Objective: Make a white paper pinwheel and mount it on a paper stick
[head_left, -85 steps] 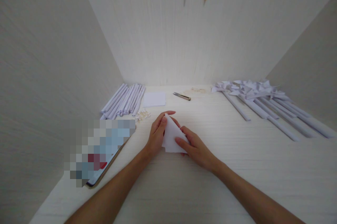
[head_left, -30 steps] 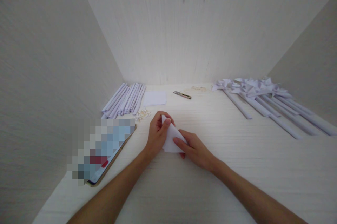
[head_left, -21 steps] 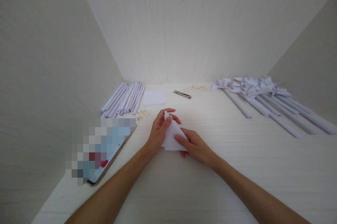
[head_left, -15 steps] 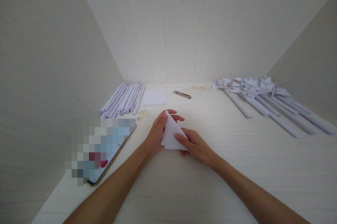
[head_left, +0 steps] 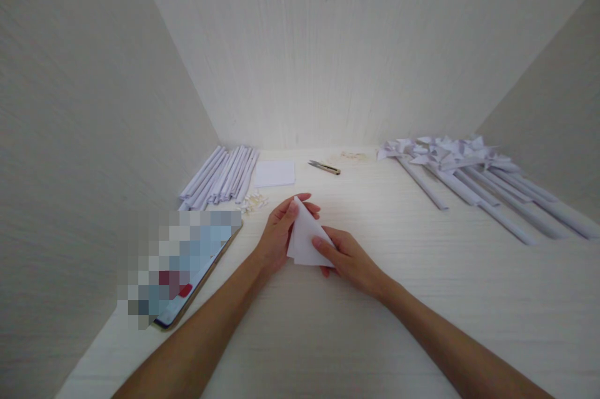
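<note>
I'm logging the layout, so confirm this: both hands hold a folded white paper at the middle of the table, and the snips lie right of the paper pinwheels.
Wrong on one point. In the head view the snips lie left of the pinwheels, near the back wall. The rest stands: the left hand and right hand hold the folded paper at the middle of the table.

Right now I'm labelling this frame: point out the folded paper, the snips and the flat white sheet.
folded paper (head_left: pixel 304 239), head view, middle of its face.
snips (head_left: pixel 324 167), head view, mid-length.
flat white sheet (head_left: pixel 275 173), head view, centre.
</note>
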A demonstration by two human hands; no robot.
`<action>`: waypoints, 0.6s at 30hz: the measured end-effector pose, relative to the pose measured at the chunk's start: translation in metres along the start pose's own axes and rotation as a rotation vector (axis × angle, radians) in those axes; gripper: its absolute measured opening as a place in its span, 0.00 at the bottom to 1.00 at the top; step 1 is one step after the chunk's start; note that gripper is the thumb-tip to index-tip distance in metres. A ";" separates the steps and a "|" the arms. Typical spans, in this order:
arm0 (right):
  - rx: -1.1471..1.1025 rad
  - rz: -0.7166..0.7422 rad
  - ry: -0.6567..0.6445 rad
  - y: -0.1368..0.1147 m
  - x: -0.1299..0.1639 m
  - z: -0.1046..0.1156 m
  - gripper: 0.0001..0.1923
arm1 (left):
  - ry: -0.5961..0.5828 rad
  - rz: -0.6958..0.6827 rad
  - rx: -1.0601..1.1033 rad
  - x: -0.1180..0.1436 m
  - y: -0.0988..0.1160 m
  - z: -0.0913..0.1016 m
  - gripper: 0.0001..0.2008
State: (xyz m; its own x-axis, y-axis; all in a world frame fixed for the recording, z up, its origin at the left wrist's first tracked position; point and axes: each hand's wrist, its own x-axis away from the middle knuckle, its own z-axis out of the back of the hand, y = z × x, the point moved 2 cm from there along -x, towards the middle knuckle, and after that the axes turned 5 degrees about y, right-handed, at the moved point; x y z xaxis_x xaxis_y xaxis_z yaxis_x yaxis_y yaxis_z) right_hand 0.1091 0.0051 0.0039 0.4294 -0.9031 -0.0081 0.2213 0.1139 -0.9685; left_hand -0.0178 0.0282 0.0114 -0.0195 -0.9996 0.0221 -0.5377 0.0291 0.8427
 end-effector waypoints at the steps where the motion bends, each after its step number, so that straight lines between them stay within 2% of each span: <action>1: -0.005 -0.003 -0.008 0.000 0.000 0.000 0.20 | 0.007 -0.001 0.006 0.000 0.000 0.001 0.16; 10: -0.083 -0.005 -0.053 0.001 0.000 -0.002 0.19 | 0.068 0.028 0.069 -0.002 -0.002 0.005 0.18; 18: -0.058 -0.005 -0.060 -0.002 0.001 -0.002 0.19 | 0.069 0.026 0.097 -0.002 0.000 0.006 0.14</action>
State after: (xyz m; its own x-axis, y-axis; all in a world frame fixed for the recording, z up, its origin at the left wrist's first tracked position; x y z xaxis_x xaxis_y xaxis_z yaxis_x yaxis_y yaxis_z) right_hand 0.1078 0.0029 0.0052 0.4804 -0.8770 0.0097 0.1732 0.0840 -0.9813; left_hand -0.0231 0.0297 0.0079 0.0217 -0.9963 0.0830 -0.6171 0.0519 0.7852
